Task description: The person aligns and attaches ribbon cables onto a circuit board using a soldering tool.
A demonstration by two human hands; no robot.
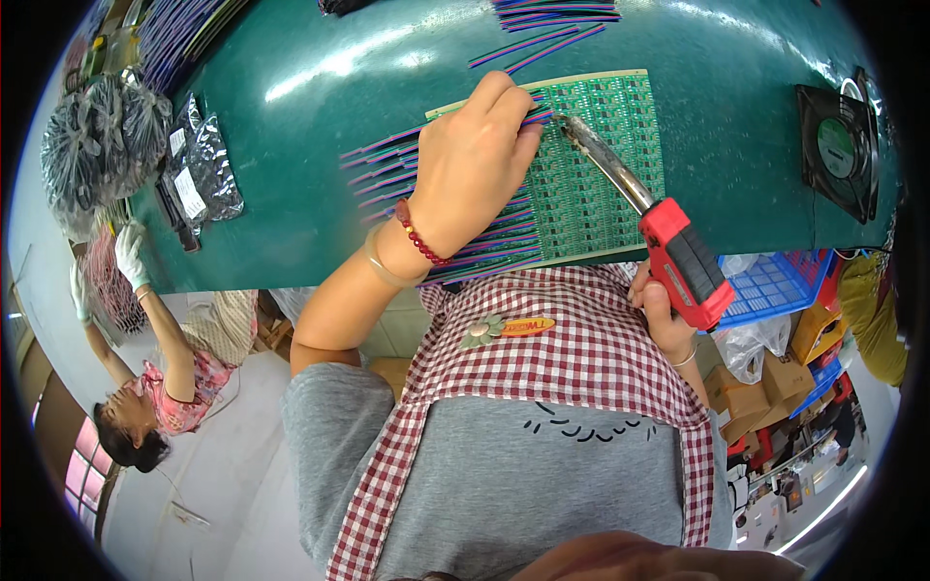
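Note:
On the green tabletop before me lies a panel of small green circuit boards [605,165]. Rows of short multicoloured ribbon wires [494,240] stick out from its left side. My left hand [480,145] reaches over these rows, its fingers pinched on a ribbon wire [536,115] whose end meets the board. My right hand [664,315] is closed round the handle of a red and black soldering gun [686,261], partly behind it. The gun's metal tip points up and left, close beside the wire's end; whether they touch I cannot tell.
More ribbon wires [557,14] are piled at the table's far side. A black fan [839,150] stands at the right. Bagged parts [201,174] and wire bundles [107,145] crowd the left. A gloved co-worker [174,387] is at the left; a blue basket [775,289] sits below the right edge.

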